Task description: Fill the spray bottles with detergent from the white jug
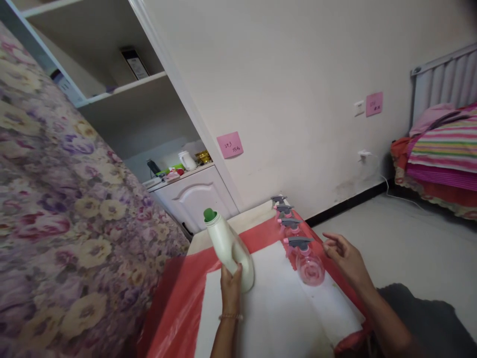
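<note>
My left hand [231,286] grips the handle of a white detergent bottle [227,246] with a green cap, held upright above the white sheet [276,308] on the red-covered table [179,298]. My right hand [345,258] hovers with fingers apart and nothing in it, just right of the nearest pink spray bottle [307,263]. That bottle is the front one of a row of several pink spray bottles [286,219] with grey trigger heads, lined along the table's right edge.
A floral purple bedspread [55,223] fills the left. A white shelf unit [149,114] and cabinet [194,194] stand behind the table. Pink notes [230,144] hang on the wall. Striped bedding [443,149] lies at the right, above grey floor [402,238].
</note>
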The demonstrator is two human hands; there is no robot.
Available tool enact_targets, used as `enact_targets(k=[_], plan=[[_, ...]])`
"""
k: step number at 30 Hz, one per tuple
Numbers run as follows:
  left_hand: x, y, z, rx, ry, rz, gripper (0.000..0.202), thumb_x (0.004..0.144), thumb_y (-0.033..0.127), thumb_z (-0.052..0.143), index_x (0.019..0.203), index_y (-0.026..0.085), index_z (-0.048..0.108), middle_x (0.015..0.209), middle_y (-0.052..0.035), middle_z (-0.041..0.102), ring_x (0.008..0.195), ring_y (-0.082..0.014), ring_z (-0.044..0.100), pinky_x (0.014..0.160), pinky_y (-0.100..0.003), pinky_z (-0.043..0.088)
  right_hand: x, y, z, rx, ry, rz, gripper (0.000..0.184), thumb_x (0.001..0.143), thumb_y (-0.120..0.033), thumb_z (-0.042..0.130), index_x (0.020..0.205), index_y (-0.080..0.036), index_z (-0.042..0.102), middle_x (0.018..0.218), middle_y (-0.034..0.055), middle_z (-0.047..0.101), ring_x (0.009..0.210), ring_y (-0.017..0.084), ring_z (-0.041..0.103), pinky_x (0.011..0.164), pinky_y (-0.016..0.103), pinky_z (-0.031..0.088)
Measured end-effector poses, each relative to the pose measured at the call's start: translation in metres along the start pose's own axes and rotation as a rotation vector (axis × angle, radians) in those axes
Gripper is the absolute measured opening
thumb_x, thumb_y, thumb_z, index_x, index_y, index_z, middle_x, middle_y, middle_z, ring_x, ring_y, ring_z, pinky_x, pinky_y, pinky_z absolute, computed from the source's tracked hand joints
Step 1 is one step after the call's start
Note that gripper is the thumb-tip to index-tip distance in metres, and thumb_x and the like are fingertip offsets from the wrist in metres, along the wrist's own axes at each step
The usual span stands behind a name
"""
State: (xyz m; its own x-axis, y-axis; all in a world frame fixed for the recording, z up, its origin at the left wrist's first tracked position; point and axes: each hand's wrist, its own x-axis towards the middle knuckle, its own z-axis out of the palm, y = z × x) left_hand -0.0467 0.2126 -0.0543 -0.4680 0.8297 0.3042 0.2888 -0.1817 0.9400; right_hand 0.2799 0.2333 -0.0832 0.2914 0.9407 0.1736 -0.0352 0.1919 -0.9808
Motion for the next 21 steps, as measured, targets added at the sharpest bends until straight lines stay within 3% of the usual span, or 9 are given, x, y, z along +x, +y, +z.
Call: enact_targets(k=[8, 12, 21], plan=[[-0.026, 0.002, -0.034, -0.072, -0.055, -0.044, 0.046, 0.072, 0.044, 0.073, 0.109, 0.019, 0.060, 0.095, -0.0031, 0.069, 0.090, -0.0237, 0.064, 0.081, -0.032, 0.049, 0.005, 0.023, 0.007, -0.015, -0.023, -0.018, 0.041, 0.068, -0.033, 0.064, 0.105, -0.015, 0.067, 0.082, 0.0033, 0.069, 0.072, 0.018, 0.066, 0.069, 0.031, 0.054], [-0.030, -0.002, -0.040, -0.079, -0.073, -0.041, 0.041, 0.074, 0.043, 0.072, 0.107, 0.020, 0.060, 0.094, -0.0017, 0.069, 0.089, -0.0224, 0.064, 0.081, -0.031, 0.049, 0.006, 0.034, 0.010, -0.048, -0.037, -0.027, 0.038, 0.065, -0.029, 0.063, 0.101, -0.016, 0.069, 0.082, 0.0047, 0.072, 0.072, 0.020, 0.067, 0.070, 0.033, 0.056], [-0.027, -0.017, -0.044, -0.030, -0.060, -0.108, 0.046, 0.065, 0.049, 0.077, 0.096, 0.019, 0.062, 0.081, -0.0003, 0.067, 0.081, -0.0235, 0.064, 0.077, -0.032, 0.048, 0.012, 0.055, 0.014, -0.071, -0.114, -0.074, 0.042, 0.062, -0.025, 0.065, 0.103, -0.016, 0.070, 0.095, 0.0077, 0.073, 0.082, 0.023, 0.069, 0.077, 0.036, 0.057]])
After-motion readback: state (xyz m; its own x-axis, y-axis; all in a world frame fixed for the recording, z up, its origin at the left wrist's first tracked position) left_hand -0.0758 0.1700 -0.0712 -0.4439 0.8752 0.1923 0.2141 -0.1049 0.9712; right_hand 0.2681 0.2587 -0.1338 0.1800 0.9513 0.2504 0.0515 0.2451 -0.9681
